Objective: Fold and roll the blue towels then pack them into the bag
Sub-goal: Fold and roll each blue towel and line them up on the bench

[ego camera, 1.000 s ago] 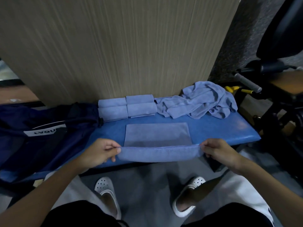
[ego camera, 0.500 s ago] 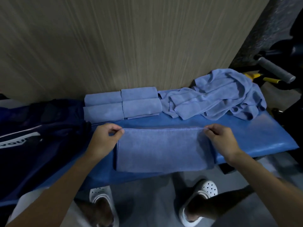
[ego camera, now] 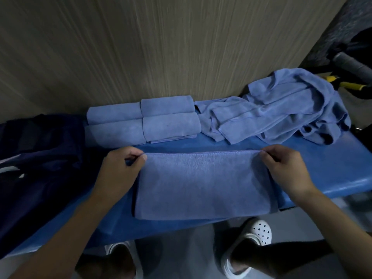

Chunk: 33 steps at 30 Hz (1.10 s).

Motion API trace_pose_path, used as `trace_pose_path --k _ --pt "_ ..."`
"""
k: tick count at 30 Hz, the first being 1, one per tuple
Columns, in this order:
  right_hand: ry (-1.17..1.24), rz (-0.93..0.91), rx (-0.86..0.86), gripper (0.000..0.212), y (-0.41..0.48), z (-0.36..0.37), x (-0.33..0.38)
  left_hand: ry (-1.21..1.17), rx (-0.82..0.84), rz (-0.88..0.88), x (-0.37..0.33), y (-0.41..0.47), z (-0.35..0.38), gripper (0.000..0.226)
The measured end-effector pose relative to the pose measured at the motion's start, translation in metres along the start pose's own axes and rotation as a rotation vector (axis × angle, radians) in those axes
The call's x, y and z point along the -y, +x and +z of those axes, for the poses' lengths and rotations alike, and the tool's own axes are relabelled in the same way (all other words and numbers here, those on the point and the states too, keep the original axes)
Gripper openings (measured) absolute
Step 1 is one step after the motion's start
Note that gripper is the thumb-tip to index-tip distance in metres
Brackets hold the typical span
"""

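on the blue padded bench (ego camera: 314, 158) right in front of me, the folded blue microfibre towel (ego camera: 201, 184) lies flat as a wide rectangle, near fold close to the bench's front edge; my left hand (ego camera: 120, 170) pinches the far left corner between thumb and curled fingers (ego camera: 142, 158); my right hand (ego camera: 285, 170) pinches the far right corner the same way, fingertips (ego camera: 264, 155) curled onto the hem; neither hand is spread; the far hem runs straight between the two pinches; step in hand, as i judge it: finishing a fold and squaring edges, roll not yet started; behind the towel, four rolled blue towels (ego camera: 141, 121) sit in a two-by-two block, touching each other, against the beige wood-grain wall panel (ego camera: 161, 47); just beside them on the right, a loose heap of unfolded blue towels (ego camera: 281, 109); the dark navy fabric bag (ego camera: 40, 158) slumps at the bench's left end, near the left hand; can't tell what's in it or whether its mouth is open; next move, i reckon: release the corners, smooth flat, maybe narrow it once more, then roll tight from one end to match the four; needs even pressure on both sides or the roll goes cone-shaped; with the heap unfolded, well short of done.
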State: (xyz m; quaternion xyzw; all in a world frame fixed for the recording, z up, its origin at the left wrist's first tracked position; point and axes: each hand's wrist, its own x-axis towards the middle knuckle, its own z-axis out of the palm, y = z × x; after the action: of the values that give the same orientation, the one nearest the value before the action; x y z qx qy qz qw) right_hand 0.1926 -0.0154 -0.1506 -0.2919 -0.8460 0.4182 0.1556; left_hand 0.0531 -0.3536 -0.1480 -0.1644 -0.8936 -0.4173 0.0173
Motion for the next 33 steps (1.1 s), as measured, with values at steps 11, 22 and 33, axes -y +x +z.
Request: trace_pose_path --k 11,22,33 --pt "-0.143 -0.01 -0.007 0.008 0.006 0.01 0.0 0.082 0.022 -0.083 -0.002 0.002 0.008 0.01" --pt "-0.389 -0.226 -0.104 0.035 -0.013 0.016 0.009 0.214 -0.043 0.104 -0.018 -0.016 0.018 0.026" --pt "-0.826 -0.608 0.33 0.067 -0.064 0.064 0.011 0.665 0.408 0.387 -0.02 -0.057 0.057 0.069"
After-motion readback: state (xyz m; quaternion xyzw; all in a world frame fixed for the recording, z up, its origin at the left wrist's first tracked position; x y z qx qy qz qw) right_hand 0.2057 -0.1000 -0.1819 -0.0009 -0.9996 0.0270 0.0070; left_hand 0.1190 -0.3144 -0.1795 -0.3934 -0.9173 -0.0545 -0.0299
